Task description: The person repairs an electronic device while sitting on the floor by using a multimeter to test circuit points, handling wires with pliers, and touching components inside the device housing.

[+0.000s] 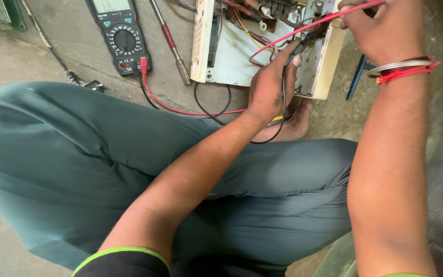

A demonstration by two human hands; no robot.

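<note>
I sit cross-legged on a concrete floor in green trousers. My left hand point(270, 84) holds a black test probe point(296, 51) and presses its tip into an opened cream-coloured electrical box point(324, 72) full of wires. My right hand point(380, 28), with red and silver bangles at the wrist, grips a red test probe point(329, 18) that slants down into the same box. Red and black leads point(180, 110) run from the probes back to a dark multimeter point(121, 36) lying on the floor at the upper left.
A red-handled screwdriver point(173, 46) lies between the multimeter and the box. A green circuit board point(1, 15) sits at the top left corner. A blue tool point(357, 77) lies right of the box. My bare foot point(296, 123) rests under the box.
</note>
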